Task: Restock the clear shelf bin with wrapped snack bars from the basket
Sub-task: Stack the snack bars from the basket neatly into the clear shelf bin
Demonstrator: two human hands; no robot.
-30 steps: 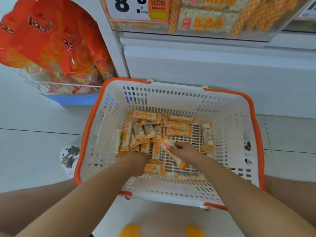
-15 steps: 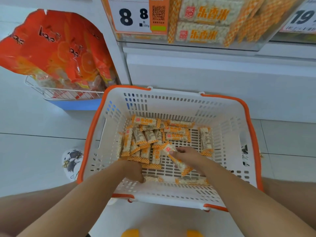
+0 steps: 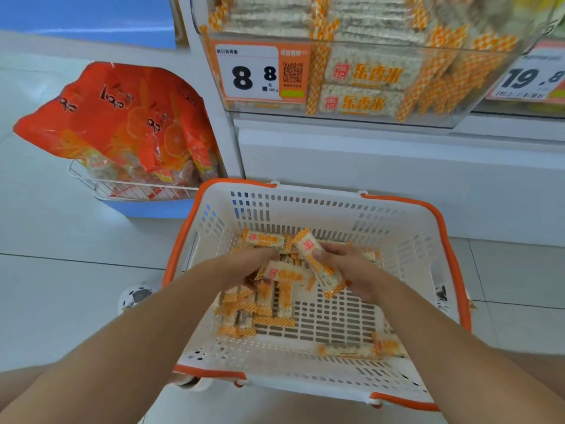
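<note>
Both hands had risen off the basket floor since the earlier frames, each bringing a bar up with it, and the view had tipped upward so that far more of the shelf showed. The right hand (image 3: 351, 270) pinched a wrapped snack bar (image 3: 318, 264) between thumb and fingers, the bar slanting from about eleven o'clock down to five o'clock across the palm, a hold that seemed meant to keep it steady while more were gathered. The left hand (image 3: 247, 267) had its fingers curled round a second bar (image 3: 282, 272), which lay nearly level with its printed face up; how many more it held under the fingers could not be told. The two hands met over the middle of the white basket (image 3: 440, 246), probably so the bars could be bunched into one handful.

Loose bars (image 3: 260, 313) lay heaped on the basket floor at about seven o'clock from the hands, with a few more (image 3: 367, 350) near the front wall at five o'clock. The clear shelf bin (image 3: 458, 96) stood at twelve o'clock, above the basket and already well stocked with the same bars, its price label (image 3: 263, 73) on the front. An orange bag of sweets (image 3: 122, 120) sat in a wire rack at ten o'clock.
</note>
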